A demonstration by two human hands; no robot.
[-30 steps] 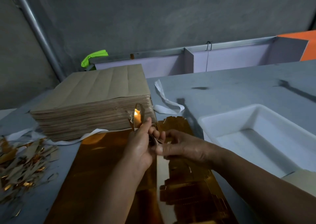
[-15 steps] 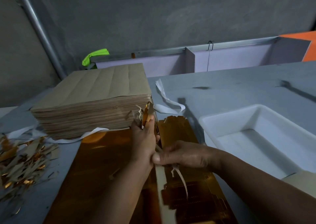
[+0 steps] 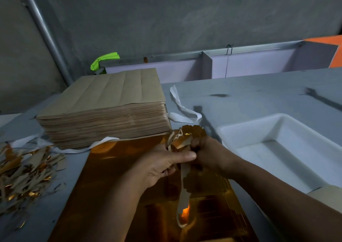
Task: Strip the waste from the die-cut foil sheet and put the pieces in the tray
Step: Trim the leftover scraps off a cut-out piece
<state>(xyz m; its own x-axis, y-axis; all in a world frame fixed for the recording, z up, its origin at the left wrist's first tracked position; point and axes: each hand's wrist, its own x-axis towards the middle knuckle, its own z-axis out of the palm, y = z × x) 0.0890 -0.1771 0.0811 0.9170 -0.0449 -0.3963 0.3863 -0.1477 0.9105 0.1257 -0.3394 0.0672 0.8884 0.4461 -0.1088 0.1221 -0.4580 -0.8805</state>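
Fingers [image 3: 182, 157]: on the left hand [image 3: 159, 167] they are pinched on a waste strip [image 3: 185, 184]; on the right hand [image 3: 211, 154] they are clenched round the crumpled top of the same strip.
Reason for grip: the strip is judged to be held by both hands so that it can be torn free along its cut line.
Foil sheet [image 3: 114, 177]: laid flat on the counter [image 3: 259, 93] under both hands, just in front of a stack of brown sheets [image 3: 111, 108].
Strip end: left hanging over the sheet, curled at its tip.
Tray [image 3: 266, 130]: set at the right, near the right hand; no pieces can be made out in it.
Scrap pile [image 3: 24, 173]: heaped on the counter at the left, well apart from the tray, so waste is probably kept away from good pieces.
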